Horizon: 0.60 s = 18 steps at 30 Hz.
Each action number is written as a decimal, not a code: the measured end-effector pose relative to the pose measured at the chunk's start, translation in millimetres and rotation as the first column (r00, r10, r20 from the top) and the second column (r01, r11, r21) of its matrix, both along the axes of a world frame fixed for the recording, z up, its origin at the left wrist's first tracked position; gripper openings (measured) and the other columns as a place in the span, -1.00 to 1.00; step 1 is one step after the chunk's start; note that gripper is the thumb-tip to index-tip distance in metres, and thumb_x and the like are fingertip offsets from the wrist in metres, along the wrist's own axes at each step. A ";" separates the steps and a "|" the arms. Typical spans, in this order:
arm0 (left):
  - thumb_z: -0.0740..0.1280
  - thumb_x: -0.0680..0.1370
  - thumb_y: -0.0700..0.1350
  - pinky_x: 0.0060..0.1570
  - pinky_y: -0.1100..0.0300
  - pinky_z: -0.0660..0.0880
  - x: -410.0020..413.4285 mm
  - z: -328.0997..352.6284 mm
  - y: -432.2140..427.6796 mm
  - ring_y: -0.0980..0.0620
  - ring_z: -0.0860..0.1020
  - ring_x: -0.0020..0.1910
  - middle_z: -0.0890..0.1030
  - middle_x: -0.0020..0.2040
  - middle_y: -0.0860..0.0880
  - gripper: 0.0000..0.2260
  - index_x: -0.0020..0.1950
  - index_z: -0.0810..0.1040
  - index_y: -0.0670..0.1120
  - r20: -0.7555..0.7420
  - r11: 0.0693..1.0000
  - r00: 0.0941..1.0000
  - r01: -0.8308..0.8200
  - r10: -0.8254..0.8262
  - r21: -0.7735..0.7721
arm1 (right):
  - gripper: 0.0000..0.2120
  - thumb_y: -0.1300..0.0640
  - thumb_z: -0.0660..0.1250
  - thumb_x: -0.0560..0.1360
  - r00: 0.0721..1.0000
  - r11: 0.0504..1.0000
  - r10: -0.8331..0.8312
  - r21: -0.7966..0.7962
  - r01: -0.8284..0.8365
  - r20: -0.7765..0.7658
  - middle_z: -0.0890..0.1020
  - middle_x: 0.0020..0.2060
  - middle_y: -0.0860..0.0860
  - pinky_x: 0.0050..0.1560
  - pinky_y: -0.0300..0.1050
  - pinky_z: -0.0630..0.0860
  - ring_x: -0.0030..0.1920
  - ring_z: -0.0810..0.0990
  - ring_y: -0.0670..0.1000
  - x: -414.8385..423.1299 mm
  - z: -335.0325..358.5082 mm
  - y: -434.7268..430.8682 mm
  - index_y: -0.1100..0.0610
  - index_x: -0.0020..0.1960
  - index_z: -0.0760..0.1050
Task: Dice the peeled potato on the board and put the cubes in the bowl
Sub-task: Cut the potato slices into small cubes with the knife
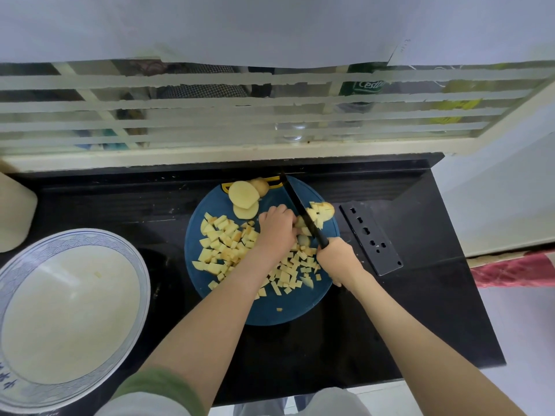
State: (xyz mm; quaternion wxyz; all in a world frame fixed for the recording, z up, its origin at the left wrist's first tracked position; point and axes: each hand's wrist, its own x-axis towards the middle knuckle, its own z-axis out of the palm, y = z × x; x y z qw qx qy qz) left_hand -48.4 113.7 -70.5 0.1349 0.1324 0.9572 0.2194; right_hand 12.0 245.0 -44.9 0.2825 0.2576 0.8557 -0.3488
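Our left hand (277, 228) grips the sliced potato (322, 210), which lies across the black knife (296, 202) gripped in our right hand (338, 256), its blade pointing far-left.

Counter (330, 340): board (270, 316) at centre, bowl (90, 234) to its left and nearer, perforated plate (371, 237) just right of the board. On the board: cubes (228, 241) over the left and near parts, slices (244, 195) at the far edge, partly cut piece (322, 210) far right with the knife (300, 205) across it.

bowl (84, 239) cropped at left, potato piece (303, 240) under left hand (277, 229)
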 end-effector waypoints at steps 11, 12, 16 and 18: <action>0.20 0.61 -0.06 0.19 0.05 0.20 9.5 18.9 0.2 -0.05 0.35 0.24 0.45 0.22 -0.03 -0.73 0.31 0.42 -0.02 -0.021 0.988 1.000 0.005 -0.008 -0.153 | -0.90 0.21 0.17 0.56 0.993 0.968 -0.120 -0.222 0.119 0.007 0.35 -0.41 0.05 -0.57 -0.23 0.22 -0.59 0.22 -0.04 23.9 22.2 23.8 0.17 -0.13 0.40; 0.19 0.61 -0.08 0.20 0.05 0.20 11.9 23.9 1.5 -0.05 0.34 0.25 0.44 0.24 -0.03 -0.71 0.34 0.40 -0.01 -0.010 0.989 1.000 -0.001 0.000 -0.147 | -0.89 0.22 0.17 0.56 0.993 0.971 -0.121 -0.208 0.115 -0.017 0.35 -0.42 0.05 -0.57 -0.23 0.22 -0.58 0.23 -0.04 24.0 26.3 27.0 0.16 -0.14 0.40; 0.13 0.62 -0.12 0.18 0.04 0.20 18.2 33.0 3.8 -0.04 0.35 0.25 0.44 0.27 -0.01 -0.68 0.38 0.37 0.00 -0.042 0.992 0.999 0.017 -0.023 -0.127 | -0.82 0.21 0.15 0.56 0.993 0.995 -0.024 -0.095 0.013 -0.114 0.44 -0.41 0.03 -0.46 -0.18 0.32 -0.46 0.37 -0.01 19.4 34.5 32.6 0.17 -0.21 0.41; 0.12 0.61 -0.15 0.18 0.05 0.19 19.7 37.3 6.2 -0.03 0.35 0.24 0.44 0.27 -0.01 -0.68 0.36 0.38 -0.01 -0.079 0.994 0.997 0.013 -0.021 -0.106 | -0.80 0.17 0.17 0.58 0.985 1.000 0.012 -0.018 -0.015 -0.170 0.51 -0.35 0.01 -0.32 -0.13 0.41 -0.33 0.48 0.00 18.2 37.6 36.8 0.14 -0.21 0.43</action>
